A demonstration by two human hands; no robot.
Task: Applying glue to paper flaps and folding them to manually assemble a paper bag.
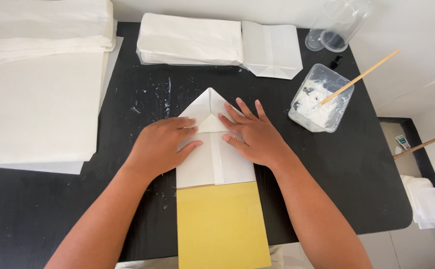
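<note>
A white paper bag [212,162] lies flat on the black table [337,179], its far end folded into a pointed flap [208,102]. Both hands press down on it. My left hand [160,144] rests palm down on the left side of the fold, fingers pointing right. My right hand [252,132] lies flat on the right side, fingers spread toward the flap. A yellow sheet [220,224] sticks out from under the bag's near end and reaches the table's front edge.
A clear tub of white paste [321,99] with a wooden stick [359,77] stands at the right. Finished folded bags [217,44] are stacked at the back. White paper sheets [38,104] and another stack [50,27] lie at the left. A clear cup [338,25] sits at the back right.
</note>
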